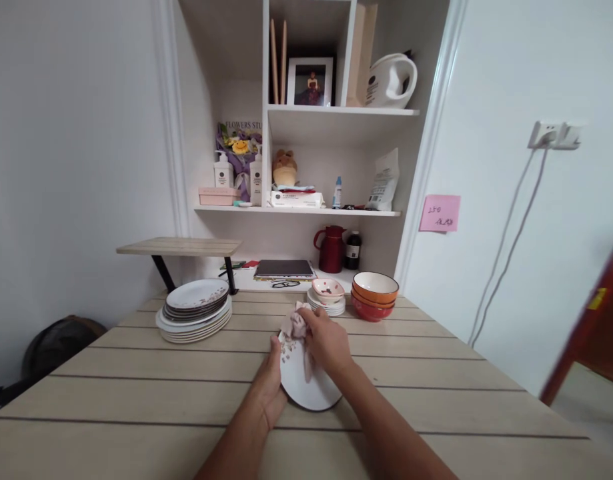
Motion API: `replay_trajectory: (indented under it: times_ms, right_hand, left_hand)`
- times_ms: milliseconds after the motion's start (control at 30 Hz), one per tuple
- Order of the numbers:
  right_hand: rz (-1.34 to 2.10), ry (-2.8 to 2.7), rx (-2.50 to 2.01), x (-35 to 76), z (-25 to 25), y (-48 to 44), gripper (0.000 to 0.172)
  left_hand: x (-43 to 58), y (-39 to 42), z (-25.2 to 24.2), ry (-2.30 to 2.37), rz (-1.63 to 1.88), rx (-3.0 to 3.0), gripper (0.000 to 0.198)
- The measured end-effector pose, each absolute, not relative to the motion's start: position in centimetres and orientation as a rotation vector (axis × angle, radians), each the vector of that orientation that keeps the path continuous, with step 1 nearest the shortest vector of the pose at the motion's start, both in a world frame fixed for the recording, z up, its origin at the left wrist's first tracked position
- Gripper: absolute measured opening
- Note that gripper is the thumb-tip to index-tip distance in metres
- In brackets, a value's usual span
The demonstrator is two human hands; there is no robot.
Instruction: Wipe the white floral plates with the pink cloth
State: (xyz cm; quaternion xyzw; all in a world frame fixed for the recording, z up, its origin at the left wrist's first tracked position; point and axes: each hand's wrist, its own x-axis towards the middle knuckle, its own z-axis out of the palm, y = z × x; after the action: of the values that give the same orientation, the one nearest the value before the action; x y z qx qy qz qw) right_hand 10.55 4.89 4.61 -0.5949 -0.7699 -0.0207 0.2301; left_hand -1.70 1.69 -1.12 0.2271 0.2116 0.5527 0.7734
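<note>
The plate [316, 390] lies against left hand [270, 385] — beneath right hand [330, 341].

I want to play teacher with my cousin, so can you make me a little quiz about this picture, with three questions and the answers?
1. True or false: the left hand holds the edge of the patterned plate.

2. What colour is the handled jug beside the dark bottle?
A) Blue
B) Green
C) Red

3. What does the right hand hold against the plate?

Key:
1. True.
2. C.
3. A crumpled pale pink cloth.
</note>
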Motion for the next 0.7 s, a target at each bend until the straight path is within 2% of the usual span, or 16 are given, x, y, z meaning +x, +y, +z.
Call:
replay_trajectory:
  times_ms: [133, 267, 367, 533, 700]
  right_hand:
    - [-0.073, -2.212, -1.739, 12.8, 4.2, 4.3, 0.034]
    - [-0.046, -2.489, -1.6, 12.1, 3.3, 3.0, 0.025]
    - [0.014, -2.462, -1.51, 10.3, 2.7, 2.9, 0.027]
    - [0.341, -2.164, -1.347, 9.8, 2.6, 4.3, 0.049]
    - [0.844, -2.223, -0.917, 13.4, 3.6, 4.0, 0.09]
  left_hand:
    - [-1.9, 1.5, -0.8, 0.508, 1.25, 0.42, 0.069]
    - [-2.4, 1.6, -0.8, 0.524, 1.322, 0.371, 0.07]
    - [-2.6, 1.8, -0.8, 0.506, 1.3, 0.408, 0.067]
    - [-2.2, 1.9, -1.1, 0.624, 1.383, 0.476, 0.052]
    - [-2.1, 1.9, -1.0, 0.661, 1.38, 0.441, 0.048]
